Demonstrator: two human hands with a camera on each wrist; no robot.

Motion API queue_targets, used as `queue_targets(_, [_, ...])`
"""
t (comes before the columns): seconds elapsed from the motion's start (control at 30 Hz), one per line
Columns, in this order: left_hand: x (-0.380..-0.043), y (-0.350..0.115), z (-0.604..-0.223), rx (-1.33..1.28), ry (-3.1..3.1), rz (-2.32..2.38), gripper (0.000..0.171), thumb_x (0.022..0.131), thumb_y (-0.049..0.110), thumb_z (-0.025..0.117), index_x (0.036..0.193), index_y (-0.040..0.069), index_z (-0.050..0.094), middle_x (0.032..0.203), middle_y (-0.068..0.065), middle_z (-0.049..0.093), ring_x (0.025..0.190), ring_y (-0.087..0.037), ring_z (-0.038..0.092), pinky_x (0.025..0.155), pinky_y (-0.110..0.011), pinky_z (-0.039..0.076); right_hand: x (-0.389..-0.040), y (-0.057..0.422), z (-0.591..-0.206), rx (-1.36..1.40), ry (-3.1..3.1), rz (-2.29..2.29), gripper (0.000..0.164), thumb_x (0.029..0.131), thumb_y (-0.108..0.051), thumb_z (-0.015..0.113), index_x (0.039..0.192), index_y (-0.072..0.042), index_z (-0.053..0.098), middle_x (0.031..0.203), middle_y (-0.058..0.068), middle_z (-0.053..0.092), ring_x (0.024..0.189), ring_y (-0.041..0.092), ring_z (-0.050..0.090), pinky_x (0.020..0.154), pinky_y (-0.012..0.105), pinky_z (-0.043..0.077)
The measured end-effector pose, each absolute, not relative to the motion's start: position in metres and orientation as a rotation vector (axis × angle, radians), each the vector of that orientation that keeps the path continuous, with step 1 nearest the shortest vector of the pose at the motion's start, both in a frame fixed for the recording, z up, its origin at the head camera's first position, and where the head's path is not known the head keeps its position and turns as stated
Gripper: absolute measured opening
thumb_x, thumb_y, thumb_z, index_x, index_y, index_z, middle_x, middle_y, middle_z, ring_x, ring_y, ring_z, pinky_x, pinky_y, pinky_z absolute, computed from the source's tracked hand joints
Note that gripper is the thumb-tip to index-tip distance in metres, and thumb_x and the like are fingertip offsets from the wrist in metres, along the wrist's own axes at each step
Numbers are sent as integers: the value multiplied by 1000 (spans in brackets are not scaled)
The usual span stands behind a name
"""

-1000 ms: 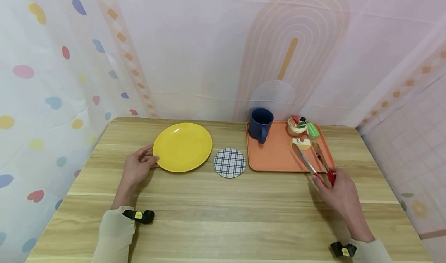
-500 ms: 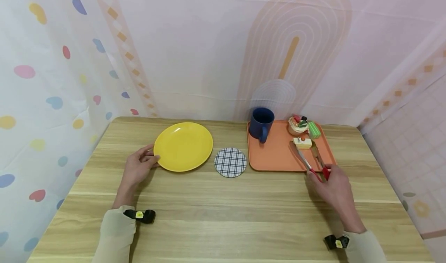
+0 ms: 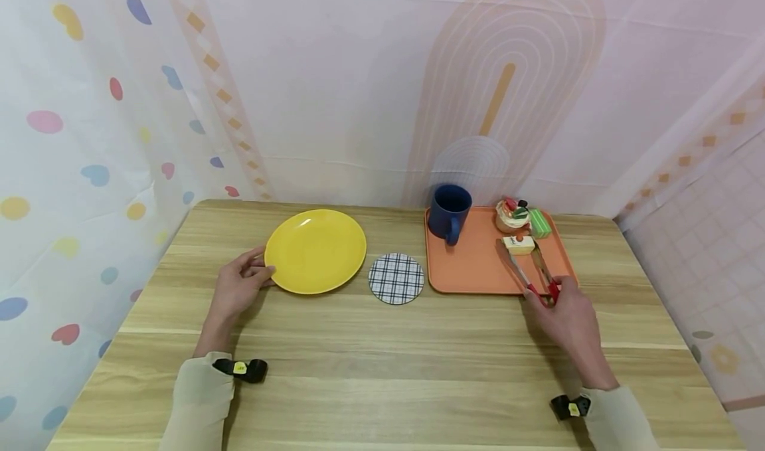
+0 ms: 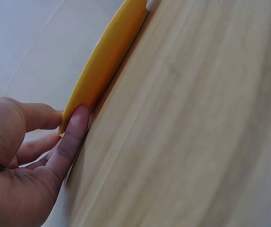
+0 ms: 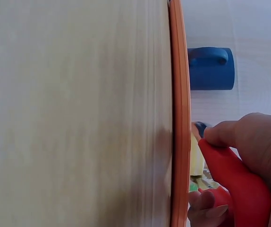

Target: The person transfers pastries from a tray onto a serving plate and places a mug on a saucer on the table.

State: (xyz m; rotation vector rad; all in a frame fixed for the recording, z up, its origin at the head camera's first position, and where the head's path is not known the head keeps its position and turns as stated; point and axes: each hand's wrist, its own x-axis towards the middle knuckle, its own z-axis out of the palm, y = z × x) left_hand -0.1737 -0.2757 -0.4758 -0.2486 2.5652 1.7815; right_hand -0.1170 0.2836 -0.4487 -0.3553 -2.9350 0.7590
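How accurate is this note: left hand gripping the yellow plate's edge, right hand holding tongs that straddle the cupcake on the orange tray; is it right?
Not quite: the head view shows the tongs straddling the pale cake slice, not the cupcake, on the orange tray. The left hand gripping the edge of the yellow plate and the right hand holding the tongs are correct.

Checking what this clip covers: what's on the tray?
A mug, a cupcake, a green block and a cake slice between the tongs. The tray directly beneath them is covered, so unseen.
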Motion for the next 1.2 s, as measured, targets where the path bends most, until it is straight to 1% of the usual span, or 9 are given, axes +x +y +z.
queue_targets(0.3, [-174, -276, -477, -262, 2547, 1789, 60, 102, 13, 63, 157, 3, 40, 131, -25, 57, 85, 6, 66, 78, -19, 64, -121, 284, -450, -313, -2939, 710, 61, 98, -44, 66, 128, 7, 50, 67, 6, 46, 55, 19, 42, 45, 28, 29])
queue_targets(0.53, [-175, -277, -479, -262, 2547, 1787, 61, 102, 13, 64, 157, 3, 39, 132, -25, 57, 85, 5, 66, 78, -19, 64, -120, 285, -450, -252, -2933, 706, 59, 98, -41, 68, 128, 7, 51, 69, 9, 53, 56, 19, 45, 45, 28, 32])
queue_targets(0.87, [-176, -278, -479, -282, 2544, 1769, 61, 103, 14, 63, 158, 6, 39, 131, -23, 57, 87, 4, 65, 78, -19, 64, -119, 285, -447, -246, -2937, 713, 57, 98, -41, 68, 128, 5, 52, 73, 11, 56, 57, 21, 46, 48, 28, 33])
queue_targets(1.03, [-175, -277, -478, -273, 2548, 1770, 61, 103, 14, 63, 158, 5, 39, 132, -24, 57, 86, 4, 65, 78, -18, 64, -117, 283, -445, -238, -2930, 714, 57, 97, -40, 70, 128, 5, 53, 76, 13, 59, 59, 22, 48, 50, 27, 34])
queue_targets(1.2, [-174, -276, -477, -271, 2542, 1776, 61, 103, 14, 63, 158, 5, 39, 133, -25, 56, 86, 4, 65, 78, -18, 64, -115, 282, -443, -183, -2918, 722, 57, 96, -41, 71, 127, 5, 54, 75, 12, 59, 58, 21, 47, 49, 27, 33])
